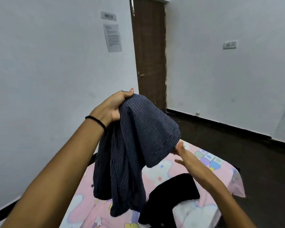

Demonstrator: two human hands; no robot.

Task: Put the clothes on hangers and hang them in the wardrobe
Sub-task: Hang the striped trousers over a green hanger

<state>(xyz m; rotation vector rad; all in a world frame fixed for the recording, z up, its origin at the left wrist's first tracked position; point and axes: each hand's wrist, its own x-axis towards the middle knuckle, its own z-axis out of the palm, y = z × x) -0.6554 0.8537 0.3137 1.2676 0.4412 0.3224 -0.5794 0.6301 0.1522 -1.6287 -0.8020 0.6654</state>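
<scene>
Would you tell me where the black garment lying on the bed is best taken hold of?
I would pinch the black garment at its raised far edge, coming from above on the right. It lies crumpled on the bed, clear of the striped garment that the left hand holds up, and the right hand is nearest.

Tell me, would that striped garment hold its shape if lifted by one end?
Probably not. The striped garment hangs in loose folds from the left hand, so it looks floppy. It seems light, since it is held up at its edges. It would likely slump on the bed.

Head view, looking forward-down, close over bed (224,170)
</scene>
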